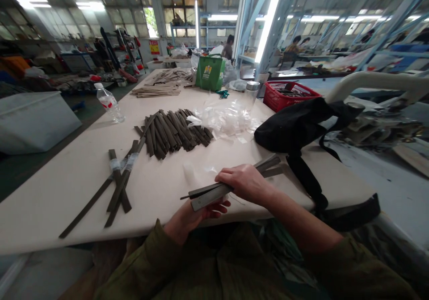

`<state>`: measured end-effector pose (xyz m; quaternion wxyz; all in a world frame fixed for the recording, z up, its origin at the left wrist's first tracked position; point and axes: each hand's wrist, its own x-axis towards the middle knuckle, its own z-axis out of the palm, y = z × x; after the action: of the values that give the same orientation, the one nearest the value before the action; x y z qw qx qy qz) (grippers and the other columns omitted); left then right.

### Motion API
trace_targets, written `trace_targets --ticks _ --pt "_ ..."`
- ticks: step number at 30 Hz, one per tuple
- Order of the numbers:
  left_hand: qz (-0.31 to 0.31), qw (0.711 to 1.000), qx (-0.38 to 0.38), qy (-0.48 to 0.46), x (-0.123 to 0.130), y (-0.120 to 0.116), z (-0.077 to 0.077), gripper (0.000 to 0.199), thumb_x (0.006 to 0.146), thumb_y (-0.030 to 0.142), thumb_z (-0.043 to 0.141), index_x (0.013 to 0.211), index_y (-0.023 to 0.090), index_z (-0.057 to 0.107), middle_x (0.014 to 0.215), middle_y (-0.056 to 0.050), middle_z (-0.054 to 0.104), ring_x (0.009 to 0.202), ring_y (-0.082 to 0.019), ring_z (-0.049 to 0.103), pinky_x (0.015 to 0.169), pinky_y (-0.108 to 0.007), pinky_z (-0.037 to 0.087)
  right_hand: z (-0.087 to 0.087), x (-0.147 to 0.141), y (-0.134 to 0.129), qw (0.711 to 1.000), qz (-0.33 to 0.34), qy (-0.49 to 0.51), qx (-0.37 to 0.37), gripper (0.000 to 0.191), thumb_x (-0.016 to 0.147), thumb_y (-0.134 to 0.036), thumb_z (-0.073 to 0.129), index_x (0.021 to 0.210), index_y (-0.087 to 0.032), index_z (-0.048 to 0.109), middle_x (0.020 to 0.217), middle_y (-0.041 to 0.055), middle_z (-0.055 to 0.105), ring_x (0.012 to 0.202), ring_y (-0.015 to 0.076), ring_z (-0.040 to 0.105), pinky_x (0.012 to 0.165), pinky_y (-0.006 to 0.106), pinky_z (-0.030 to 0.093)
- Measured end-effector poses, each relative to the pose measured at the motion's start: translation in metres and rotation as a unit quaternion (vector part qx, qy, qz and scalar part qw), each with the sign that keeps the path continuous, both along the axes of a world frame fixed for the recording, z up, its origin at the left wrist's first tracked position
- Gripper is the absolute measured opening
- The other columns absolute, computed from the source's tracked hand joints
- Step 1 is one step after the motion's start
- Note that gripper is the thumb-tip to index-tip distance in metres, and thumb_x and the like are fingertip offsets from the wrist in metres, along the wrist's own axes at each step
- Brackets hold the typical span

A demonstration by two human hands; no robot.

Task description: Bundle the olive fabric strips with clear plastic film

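My right hand is wrapped over a bundle of dark flat strips, whose far ends stick out on the right, near a black bag. Beneath the bundle's left end is my left hand, palm up, with fingers partly curled; the strips rest at it. A clear plastic sheet lies just behind the hands. Farther back is a large pile of dark strips. At the left, bundles of strips lie crossed, with clear wrap around them.
A water bottle stands at the back left. Crumpled clear plastic, a green bag, a lidded jar and a red basket are farther back. The black bag lies at the right, its strap hanging toward the table's front edge.
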<state>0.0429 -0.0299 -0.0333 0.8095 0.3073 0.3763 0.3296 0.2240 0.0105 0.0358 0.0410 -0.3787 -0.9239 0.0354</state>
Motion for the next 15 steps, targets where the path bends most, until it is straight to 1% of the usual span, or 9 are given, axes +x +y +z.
trace_targets --ticks 2,3,5,7,9,11,13,15 --pt "-0.002 1.000 0.002 0.015 0.002 0.000 0.003 0.023 0.070 0.031 0.076 0.084 0.012 0.073 0.085 -0.009 0.072 0.070 -0.014 0.065 0.063 -0.022 0.047 0.007 0.001 -0.005 0.999 -0.038 0.012 0.001 0.024 0.088 -0.017 0.053 0.108 -0.026 0.064 0.100 0.0029 0.071 0.079 0.0182 0.066 0.063 0.025 0.037" --pt "0.000 1.000 0.004 0.015 0.004 0.001 0.004 0.022 0.071 0.031 0.076 0.081 0.012 0.072 0.083 -0.009 0.072 0.068 -0.014 0.065 0.062 -0.022 0.047 0.013 0.002 -0.009 0.997 -0.071 0.026 0.001 0.025 0.089 -0.020 0.054 0.111 -0.026 0.062 0.100 0.0039 0.071 0.079 0.0195 0.066 0.063 0.025 0.037" --pt "0.018 1.000 0.004 0.007 0.005 0.002 0.004 0.023 0.069 0.032 0.077 0.076 0.011 0.070 0.080 -0.009 0.072 0.065 -0.013 0.064 0.061 -0.021 0.047 0.027 0.007 -0.019 0.986 -0.145 0.078 -0.017 0.025 0.089 -0.028 0.055 0.113 -0.023 0.060 0.091 0.0052 0.072 0.075 0.0212 0.066 0.061 0.026 0.038" --pt "0.055 0.998 -0.003 -0.004 0.007 0.002 0.003 0.025 0.066 0.032 0.080 0.076 0.011 0.069 0.078 -0.008 0.071 0.065 -0.013 0.065 0.060 -0.021 0.048 0.038 0.016 -0.034 0.965 -0.192 0.161 -0.079 0.023 0.091 -0.036 0.051 0.105 -0.021 0.061 0.078 0.0042 0.070 0.066 0.0193 0.063 0.058 0.025 0.039" --pt "0.101 0.995 -0.011 -0.020 0.009 0.004 0.003 0.026 0.064 0.030 0.082 0.074 0.012 0.068 0.076 -0.007 0.071 0.065 -0.012 0.065 0.062 -0.021 0.049 0.042 0.025 -0.049 0.929 -0.199 0.260 -0.175 0.027 0.094 -0.040 0.043 0.097 -0.019 0.059 0.072 0.0026 0.067 0.052 0.0143 0.057 0.052 0.024 0.040" --pt "0.146 0.988 -0.013 -0.044 0.011 0.006 0.003 0.026 0.062 0.029 0.084 0.071 0.012 0.066 0.070 -0.004 0.069 0.063 -0.011 0.064 0.062 -0.020 0.050 0.034 0.032 -0.065 0.878 -0.196 0.345 -0.267 0.034 0.096 -0.045 0.034 0.098 -0.019 0.056 0.072 0.0020 0.066 0.042 0.0106 0.050 0.046 0.023 0.040" --pt "0.188 0.980 -0.011 -0.072 0.013 0.009 0.004 0.028 0.060 0.027 0.085 0.069 0.013 0.063 0.065 -0.001 0.067 0.060 -0.010 0.063 0.063 -0.020 0.051 0.016 0.034 -0.077 0.834 -0.206 0.389 -0.332 0.037 0.096 -0.048 0.031 0.099 -0.019 0.053 0.074 0.0013 0.065 0.040 0.0096 0.048 0.042 0.022 0.038" --pt "0.227 0.969 -0.012 -0.097 0.015 0.014 0.006 0.029 0.058 0.026 0.086 0.068 0.014 0.061 0.063 0.001 0.066 0.059 -0.009 0.062 0.064 -0.020 0.051 -0.006 0.032 -0.086 0.812 -0.222 0.402 -0.360 0.033 0.095 -0.047 0.035 0.090 -0.019 0.051 0.074 0.0001 0.062 0.041 0.0097 0.049 0.041 0.022 0.038"
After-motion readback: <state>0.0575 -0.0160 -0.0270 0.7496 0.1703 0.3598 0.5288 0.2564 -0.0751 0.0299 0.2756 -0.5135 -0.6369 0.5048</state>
